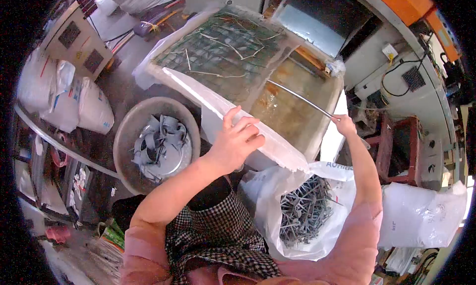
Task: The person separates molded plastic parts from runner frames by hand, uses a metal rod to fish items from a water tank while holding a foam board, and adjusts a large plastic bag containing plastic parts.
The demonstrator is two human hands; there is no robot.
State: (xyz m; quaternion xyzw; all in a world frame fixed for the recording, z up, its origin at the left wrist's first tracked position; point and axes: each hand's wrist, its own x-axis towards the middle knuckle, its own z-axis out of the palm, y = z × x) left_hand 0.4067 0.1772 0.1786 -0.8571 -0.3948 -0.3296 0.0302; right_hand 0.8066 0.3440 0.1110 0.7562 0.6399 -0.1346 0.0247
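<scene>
My right hand [344, 125] is closed round the near end of a thin metal rod [303, 99]. The rod slants left over a wide tub [319, 145] of cloudy water, its far end by the edge of a dark green mesh [218, 49]. Pale thin sticks lie across the mesh. My left hand [240, 139] has its fingers bent and apart, at the white sheet [282, 153] along the tub's near rim. Whether it presses on that sheet, I cannot tell.
Close below the tub, a white sack [267, 200] holds many grey spiky plastic-looking pieces [305, 210]. To the left stands a round bucket [121, 148] with grey curved pieces. Full white sacks [421, 213] are at the right, beside a reddish stool [414, 151].
</scene>
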